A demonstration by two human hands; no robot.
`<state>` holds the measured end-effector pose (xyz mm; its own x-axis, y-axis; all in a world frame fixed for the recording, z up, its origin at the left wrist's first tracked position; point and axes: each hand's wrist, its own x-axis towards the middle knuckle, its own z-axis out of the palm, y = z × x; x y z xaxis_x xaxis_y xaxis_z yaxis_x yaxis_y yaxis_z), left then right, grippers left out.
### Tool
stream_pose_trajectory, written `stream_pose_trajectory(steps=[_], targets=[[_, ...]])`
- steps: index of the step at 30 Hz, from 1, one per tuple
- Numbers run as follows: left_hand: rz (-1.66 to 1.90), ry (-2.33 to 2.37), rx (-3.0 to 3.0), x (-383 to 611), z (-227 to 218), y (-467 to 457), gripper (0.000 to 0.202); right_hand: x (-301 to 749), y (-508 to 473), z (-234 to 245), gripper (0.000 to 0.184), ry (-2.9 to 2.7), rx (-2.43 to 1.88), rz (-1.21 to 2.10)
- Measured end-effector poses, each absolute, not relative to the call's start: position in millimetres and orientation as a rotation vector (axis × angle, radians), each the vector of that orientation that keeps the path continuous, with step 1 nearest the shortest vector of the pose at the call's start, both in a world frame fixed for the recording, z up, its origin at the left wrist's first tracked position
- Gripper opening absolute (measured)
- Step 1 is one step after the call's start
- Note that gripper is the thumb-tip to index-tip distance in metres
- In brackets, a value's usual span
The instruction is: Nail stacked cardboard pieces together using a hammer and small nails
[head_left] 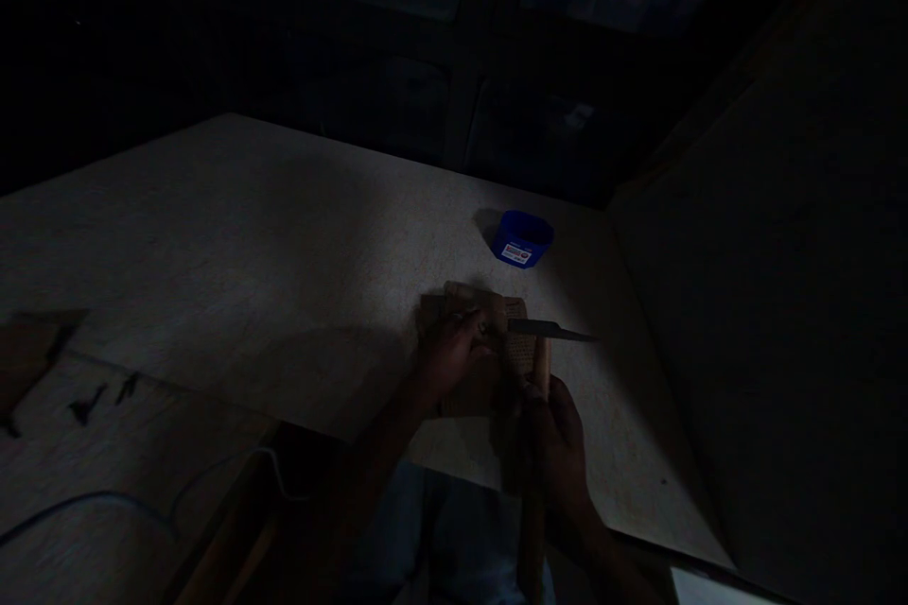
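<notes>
The scene is very dark. My left hand (452,352) is closed around the handle of a knife (550,331), whose blade points right. Under it lies a brown flat piece with a fine grid pattern (516,354), resting on a light table (284,246). My right hand (557,430) is closed on a wooden stick-like piece (540,369) at the near edge of that brown piece. Both hands sit close together near the table's front edge.
A small blue tub (523,238) with a label stands behind the hands. A dark wall panel (766,302) rises at the right. A cable (142,506) and dark scraps (89,402) lie at the left on a lower surface.
</notes>
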<state>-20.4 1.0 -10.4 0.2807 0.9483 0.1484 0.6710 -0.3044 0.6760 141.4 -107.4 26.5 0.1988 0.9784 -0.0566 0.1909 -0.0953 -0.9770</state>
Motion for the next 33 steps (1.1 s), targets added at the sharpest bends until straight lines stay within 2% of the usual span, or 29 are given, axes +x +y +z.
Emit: stream_pose_trajectory(steps=[7,13,18,21,27,33], targets=[[0.928,1.443,2.084,-21.4,-0.1,-6.3,0.072,136.5,-120.2,20.2,0.035,-0.88,-1.466,1.036],[1.323,1.582,1.947,-72.3,6.0,-24.1,0.054,145.4,-133.8,23.1,0.041,-0.769,-1.475,1.093],[1.427,2.075,1.656,-150.8,-8.9,-54.7,0.043,147.6,-142.4,25.1,0.045,-0.73,-1.499,1.098],[1.354,2.402,1.45,-198.7,-15.7,-78.9,0.043,147.0,-145.9,24.3,0.044,-0.75,-1.515,1.118],[0.914,2.905,1.127,-278.5,-5.4,-127.6,0.052,144.1,-152.2,19.4,0.048,-0.787,-1.587,1.237],[0.543,2.994,0.94,-321.6,8.3,-155.5,0.044,143.9,-157.5,15.6,0.041,-0.935,-1.537,1.182]])
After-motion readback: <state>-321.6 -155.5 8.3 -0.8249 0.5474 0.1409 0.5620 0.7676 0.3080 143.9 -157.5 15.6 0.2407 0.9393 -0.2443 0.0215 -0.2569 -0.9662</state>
